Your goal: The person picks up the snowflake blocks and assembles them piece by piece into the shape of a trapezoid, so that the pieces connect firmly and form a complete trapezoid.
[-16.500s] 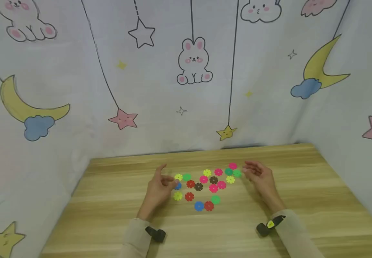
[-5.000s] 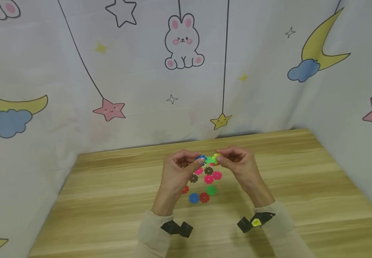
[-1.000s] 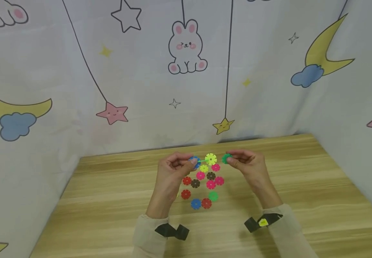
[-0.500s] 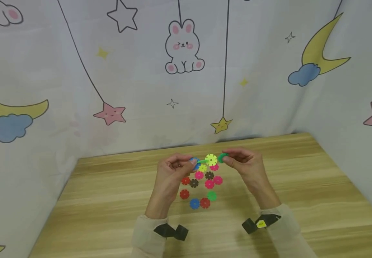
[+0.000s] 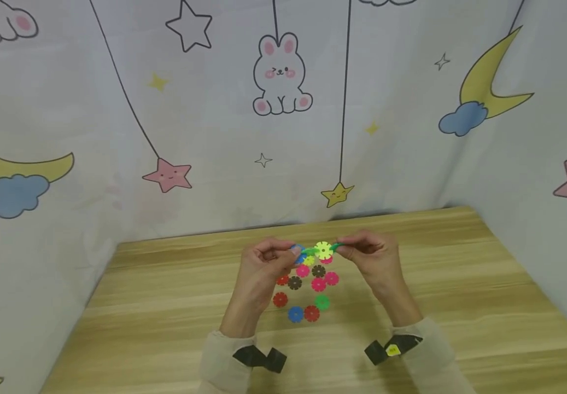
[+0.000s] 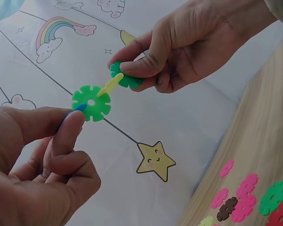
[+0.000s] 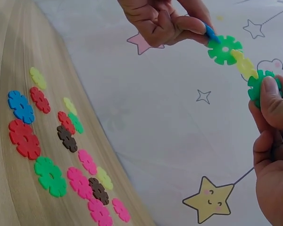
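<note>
In the head view, my left hand (image 5: 259, 273) and right hand (image 5: 375, 262) are raised over the table with a short chain of slotted snowflake discs between them. My left thumb and fingers pinch a blue disc (image 7: 211, 33), mostly covered by them. Joined to it is a light green disc (image 6: 91, 102), and a yellow disc (image 5: 323, 250) is slotted onto that one's far side. Between right thumb and fingers I pinch a darker green disc (image 7: 258, 87), its edge meeting the yellow disc's rim. Neighbouring discs stand at angles to each other.
Loose discs lie flat on the wooden table (image 5: 165, 328) below my hands: blue (image 5: 296, 314), red (image 5: 311, 313), green (image 5: 322, 302), several pink, brown (image 5: 318, 271) and yellow. A white printed cloth (image 5: 214, 120) hangs behind the table and along its sides.
Earlier, my hands were apart over the loose discs; later they held the blue, light green and yellow chain. The darker green disc, apart from the yellow one a second ago, has moved left to meet it.
</note>
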{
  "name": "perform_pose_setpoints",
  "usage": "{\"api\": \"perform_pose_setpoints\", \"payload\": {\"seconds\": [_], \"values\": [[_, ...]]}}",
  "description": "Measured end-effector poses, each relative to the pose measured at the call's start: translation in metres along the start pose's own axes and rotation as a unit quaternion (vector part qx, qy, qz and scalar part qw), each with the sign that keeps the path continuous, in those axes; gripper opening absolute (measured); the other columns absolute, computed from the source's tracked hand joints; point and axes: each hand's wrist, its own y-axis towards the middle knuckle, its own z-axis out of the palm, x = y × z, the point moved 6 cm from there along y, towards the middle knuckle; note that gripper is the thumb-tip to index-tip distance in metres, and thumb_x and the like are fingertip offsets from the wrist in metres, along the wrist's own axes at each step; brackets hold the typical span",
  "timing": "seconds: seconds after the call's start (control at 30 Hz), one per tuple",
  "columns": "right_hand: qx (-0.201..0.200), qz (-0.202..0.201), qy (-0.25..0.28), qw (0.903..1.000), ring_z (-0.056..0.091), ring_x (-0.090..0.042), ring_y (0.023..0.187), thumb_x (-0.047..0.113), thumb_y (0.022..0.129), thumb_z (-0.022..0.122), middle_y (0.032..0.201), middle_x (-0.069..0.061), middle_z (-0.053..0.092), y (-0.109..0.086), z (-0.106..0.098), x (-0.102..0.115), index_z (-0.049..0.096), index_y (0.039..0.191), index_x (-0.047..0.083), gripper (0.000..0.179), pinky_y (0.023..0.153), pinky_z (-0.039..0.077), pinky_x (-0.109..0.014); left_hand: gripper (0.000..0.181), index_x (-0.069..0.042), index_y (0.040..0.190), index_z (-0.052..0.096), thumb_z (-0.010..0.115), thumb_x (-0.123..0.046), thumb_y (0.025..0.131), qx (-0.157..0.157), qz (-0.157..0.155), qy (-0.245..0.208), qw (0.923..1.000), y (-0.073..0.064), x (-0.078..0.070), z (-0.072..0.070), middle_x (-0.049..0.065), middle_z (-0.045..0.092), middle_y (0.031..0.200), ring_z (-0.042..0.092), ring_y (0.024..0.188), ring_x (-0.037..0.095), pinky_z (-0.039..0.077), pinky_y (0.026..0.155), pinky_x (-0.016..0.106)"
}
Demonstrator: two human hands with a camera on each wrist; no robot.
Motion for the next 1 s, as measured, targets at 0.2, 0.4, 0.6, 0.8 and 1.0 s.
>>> {"api": "perform_pose_setpoints", "payload": {"seconds": [0.2,0.4,0.6,0.8,1.0], "values": [[-0.053,-0.021,-0.031,0.9979,0.079,-0.007,0.08,-0.001,0.082,0.089,0.086,0.004,0.082,-0.001,-0.002,0.001,0.082,0.087,0.001,0.009,0.075,0.066,-0.022,0.012,-0.005,0.103,0.079,0.075,0.003,0.095,0.008,0.011,-0.01,0.9999,-0.003,0.001,0.006,-0.007,0.078,0.079,0.074,0.073,0.008,0.064,0.075,0.023],[-0.063,-0.015,-0.041,0.9971,0.077,-0.005,0.077,-0.017,0.081,0.083,0.082,0.005,0.081,-0.002,-0.002,-0.001,0.081,0.082,0.003,0.02,0.072,0.065,-0.021,0.013,0.004,0.108,0.076,0.076,0.004,0.094,-0.005,0.015,-0.006,0.9999,-0.003,0.001,0.007,-0.006,0.078,0.079,0.075,0.074,0.009,0.066,0.076,0.024],[-0.05,0.001,-0.046,0.9977,0.077,-0.003,0.074,-0.027,0.079,0.076,0.08,0.011,0.08,-0.002,0.006,-0.007,0.08,0.081,-0.002,0.025,0.07,0.065,-0.021,0.012,0.005,0.106,0.075,0.075,0.003,0.094,-0.024,0.016,0.013,0.9995,-0.002,-0.004,0.0,-0.006,0.077,0.078,0.074,0.072,0.009,0.064,0.074,0.024],[-0.066,0.016,-0.041,0.9968,0.079,-0.004,0.077,-0.025,0.081,0.076,0.083,0.011,0.082,-0.006,0.01,-0.016,0.077,0.083,-0.007,0.018,0.073,0.066,-0.022,0.012,0.007,0.106,0.074,0.074,0.005,0.094,-0.019,0.023,0.009,0.9995,-0.001,-0.007,-0.003,-0.005,0.078,0.079,0.075,0.072,0.011,0.065,0.075,0.025],[-0.096,0.032,-0.02,0.9947,0.078,-0.004,0.078,-0.022,0.083,0.078,0.084,0.009,0.082,-0.01,0.007,-0.016,0.079,0.083,0.002,0.024,0.073,0.065,-0.02,0.014,0.01,0.108,0.074,0.075,0.004,0.095,-0.008,0.024,0.011,0.9996,0.0,-0.002,-0.001,-0.006,0.077,0.078,0.073,0.073,0.01,0.064,0.074,0.023]]}}
